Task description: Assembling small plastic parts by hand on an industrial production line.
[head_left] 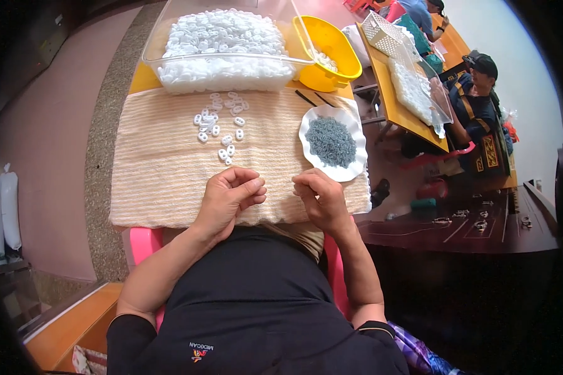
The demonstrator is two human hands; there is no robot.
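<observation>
Above the near part of a striped cloth (153, 169), my left hand (231, 197) is closed in a pinch, thumb against curled fingers. Whatever it may hold is too small to make out. Small white oval plastic pieces with two holes (207, 124) lie scattered just beyond it. My right hand (322, 197) is also pinched, a short gap from the left, and its fingertips hide anything between them. Close beyond it stands a white scalloped plate (356, 167), heaped with tiny grey-blue pieces (331, 142).
A clear plastic bin (151, 59) full of white pieces stands at the far edge, beside a yellow tub (331, 81) with a few pieces. Two thin dark sticks (305, 97) lie near the plate. To the right, another person (472, 94) sits at a second table (394, 100).
</observation>
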